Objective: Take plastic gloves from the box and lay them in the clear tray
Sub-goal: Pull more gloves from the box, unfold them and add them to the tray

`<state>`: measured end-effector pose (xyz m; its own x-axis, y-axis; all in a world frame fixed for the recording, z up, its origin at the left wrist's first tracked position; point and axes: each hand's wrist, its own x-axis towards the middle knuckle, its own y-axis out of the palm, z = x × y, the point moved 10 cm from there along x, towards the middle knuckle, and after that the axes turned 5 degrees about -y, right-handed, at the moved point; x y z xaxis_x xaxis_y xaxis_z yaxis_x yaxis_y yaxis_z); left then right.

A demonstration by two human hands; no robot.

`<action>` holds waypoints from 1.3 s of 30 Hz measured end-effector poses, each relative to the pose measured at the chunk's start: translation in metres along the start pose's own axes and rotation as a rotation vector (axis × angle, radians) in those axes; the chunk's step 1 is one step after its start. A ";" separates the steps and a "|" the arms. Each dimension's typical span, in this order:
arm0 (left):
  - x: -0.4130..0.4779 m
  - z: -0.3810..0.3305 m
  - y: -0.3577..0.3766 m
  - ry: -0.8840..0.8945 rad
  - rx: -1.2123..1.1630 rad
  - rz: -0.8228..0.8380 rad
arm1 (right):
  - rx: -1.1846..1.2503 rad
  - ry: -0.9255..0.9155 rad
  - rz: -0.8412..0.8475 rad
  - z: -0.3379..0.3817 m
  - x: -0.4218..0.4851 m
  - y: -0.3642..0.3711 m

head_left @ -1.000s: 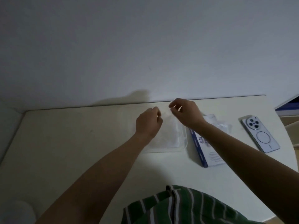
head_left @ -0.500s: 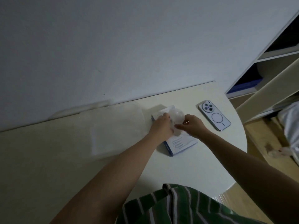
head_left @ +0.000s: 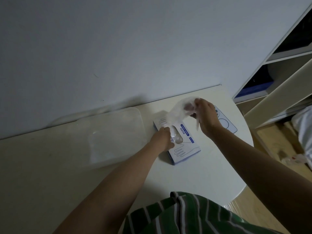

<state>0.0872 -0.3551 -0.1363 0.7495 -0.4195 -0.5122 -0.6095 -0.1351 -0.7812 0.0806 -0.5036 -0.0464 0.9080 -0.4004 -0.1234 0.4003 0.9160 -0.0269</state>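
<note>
The right hand (head_left: 206, 115) is up in the air over the far end of the box (head_left: 185, 149). Its fingers (head_left: 194, 112) are bent and pinch a thin see-through glove (head_left: 177, 110). The glove hangs down from those fingers to the hole (head_left: 177, 138) in the top of the box, so one end is at the box and the other end is in the hand.

The left hand (head_left: 163, 139) sits on the box, right beside the hole. Its fingers are curled down onto the box top. I cannot tell if they pinch anything.

A phone (head_left: 227, 124) lies flat past the right hand's fingers, and the hand hides part of it. The clear tray (head_left: 140, 119) sits to the left of the left hand's fingers, just beside the box. What is inside the tray is too blurry to tell. Nothing stands between the box and the tray.

All of this is on a pale table (head_left: 194, 174) with a round end. The table is pushed up against a plain white wall (head_left: 135, 48). Far off to the right of the right hand there is a white shelf (head_left: 287, 78), a wooden floor (head_left: 273, 149) and something white (head_left: 303, 132) at the edge. A green striped shirt (head_left: 185, 215) shows at the bottom. The room is dim.
</note>
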 end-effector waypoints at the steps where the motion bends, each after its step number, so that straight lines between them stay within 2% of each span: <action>1: -0.001 0.001 -0.001 -0.014 -0.040 -0.006 | 0.038 0.009 -0.002 0.004 0.000 -0.001; 4: -0.004 0.003 -0.010 -0.066 -0.197 -0.075 | 0.042 0.045 0.011 0.004 -0.001 -0.002; 6: -0.007 0.001 -0.026 -0.059 -0.324 -0.198 | 0.022 0.105 0.020 -0.005 -0.005 -0.005; 8: -0.011 0.000 -0.040 -0.043 -0.572 -0.271 | 0.004 0.160 0.035 -0.017 -0.010 -0.008; 11: -0.020 -0.005 -0.058 0.056 -0.966 -0.274 | -0.035 0.185 0.051 -0.027 -0.015 -0.013; 14: -0.030 -0.008 -0.071 0.074 -1.199 -0.215 | -0.023 0.194 0.062 -0.028 -0.018 -0.014; 16: -0.036 0.002 -0.082 0.063 -1.309 -0.280 | -0.033 0.192 0.094 -0.026 -0.019 -0.008; 21: -0.054 0.043 -0.117 0.099 -1.302 -0.545 | -0.094 0.151 0.168 -0.023 -0.020 0.017; 25: -0.070 0.086 -0.133 0.082 -1.259 -0.662 | -0.096 0.120 0.264 -0.015 -0.023 0.059; 28: -0.084 0.120 -0.137 -0.006 -1.271 -0.745 | -0.105 0.082 0.390 -0.007 -0.030 0.094; 32: -0.107 0.174 -0.135 -0.192 -1.281 -0.875 | -0.240 -0.002 0.518 -0.002 -0.040 0.141; 35: -0.118 0.208 -0.125 -0.311 -1.366 -0.873 | -0.290 -0.050 0.582 -0.003 -0.044 0.168; 39: -0.116 0.233 -0.109 -0.339 -1.454 -0.691 | -0.389 -0.105 0.648 -0.008 -0.047 0.191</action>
<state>0.1267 -0.0830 -0.0746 0.8655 0.2519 -0.4330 0.2745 -0.9615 -0.0106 0.1139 -0.3097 -0.0537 0.9613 0.2377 -0.1393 -0.2714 0.9037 -0.3312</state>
